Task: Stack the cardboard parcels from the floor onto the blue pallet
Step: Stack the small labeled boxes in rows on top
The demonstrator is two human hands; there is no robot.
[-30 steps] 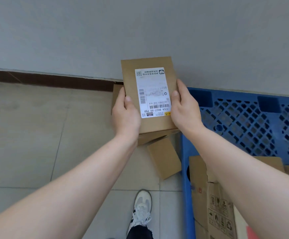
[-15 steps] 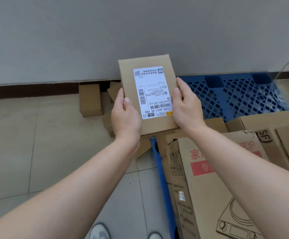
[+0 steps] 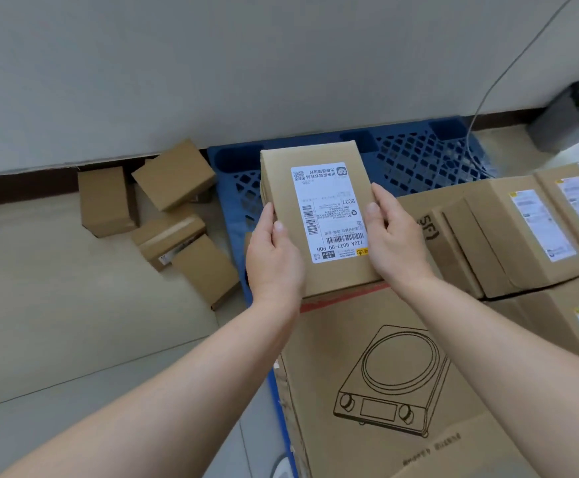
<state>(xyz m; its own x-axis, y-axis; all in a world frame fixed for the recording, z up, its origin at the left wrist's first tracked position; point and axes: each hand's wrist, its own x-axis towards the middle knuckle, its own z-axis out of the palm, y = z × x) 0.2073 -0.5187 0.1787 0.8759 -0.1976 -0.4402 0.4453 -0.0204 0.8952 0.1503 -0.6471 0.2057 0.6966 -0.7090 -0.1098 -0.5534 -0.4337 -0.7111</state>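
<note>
Lying against the grey wall, the blue plastic lattice pallet (image 3: 419, 157) is carrying a large brown cardboard carton printed with a cooktop drawing (image 3: 384, 391) and, to its right, white-labelled brown cartons (image 3: 529, 236). Small plain cardboard parcels (image 3: 174, 174) are sitting on the tiled floor just left of the pallet. A flat brown cardboard parcel with a white shipping label (image 3: 315, 157) is being held over the cooktop carton's far edge. The left hand (image 3: 274, 263) and right hand (image 3: 395, 243) are gripping its two sides, thumbs on top, the other fingers hidden beneath.
</note>
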